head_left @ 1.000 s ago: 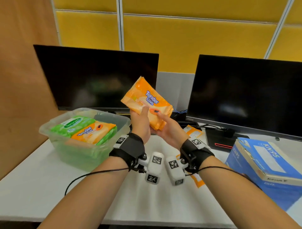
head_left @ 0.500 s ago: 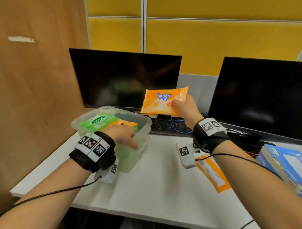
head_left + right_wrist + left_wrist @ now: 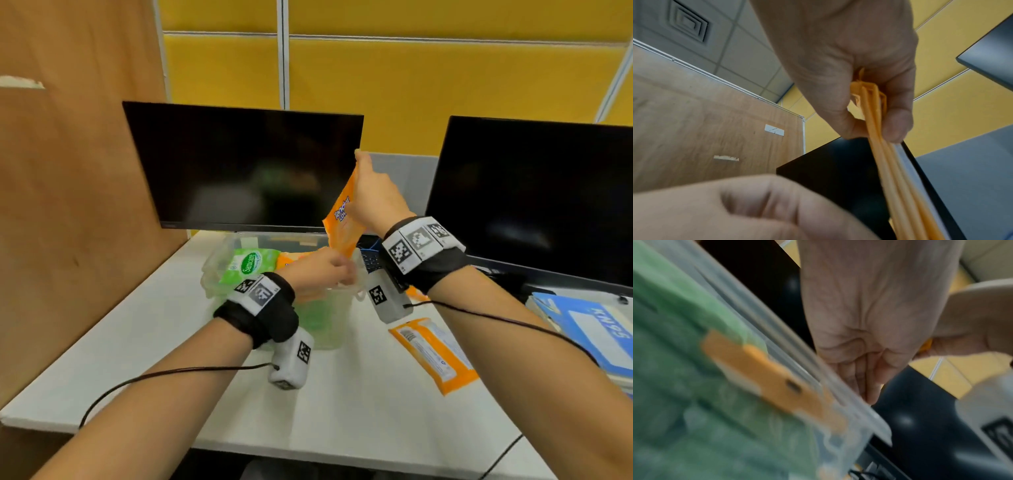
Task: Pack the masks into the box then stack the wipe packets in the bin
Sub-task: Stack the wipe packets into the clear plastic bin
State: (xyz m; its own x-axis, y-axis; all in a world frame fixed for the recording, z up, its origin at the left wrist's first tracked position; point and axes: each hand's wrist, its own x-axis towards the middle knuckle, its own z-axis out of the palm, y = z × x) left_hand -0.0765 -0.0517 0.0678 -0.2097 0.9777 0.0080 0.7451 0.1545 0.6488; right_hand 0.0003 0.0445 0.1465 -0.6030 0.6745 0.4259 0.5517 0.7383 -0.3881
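Note:
My right hand (image 3: 370,198) pinches the top edge of an orange Tender Love wipe packet (image 3: 342,219), which hangs on end above the right end of the clear plastic bin (image 3: 219,263). In the right wrist view my thumb and fingers (image 3: 898,123) squeeze the packet (image 3: 900,186). My left hand (image 3: 322,270) rests on the bin's right rim, just below the packet; in the left wrist view its fingers (image 3: 859,378) lie straight against the bin's rim (image 3: 777,344). A green packet (image 3: 250,263) and an orange packet (image 3: 291,258) lie inside.
Another orange packet (image 3: 435,353) lies on the white table right of the bin. A blue KN95 mask box (image 3: 599,329) sits at the far right edge. Two dark monitors (image 3: 246,164) stand behind, with a keyboard between them. A wooden partition walls the left side.
My right hand turned the orange packet from flat to on end and brought it left, over the bin's right end. The left hand let go of it earlier and stays at the bin's rim.

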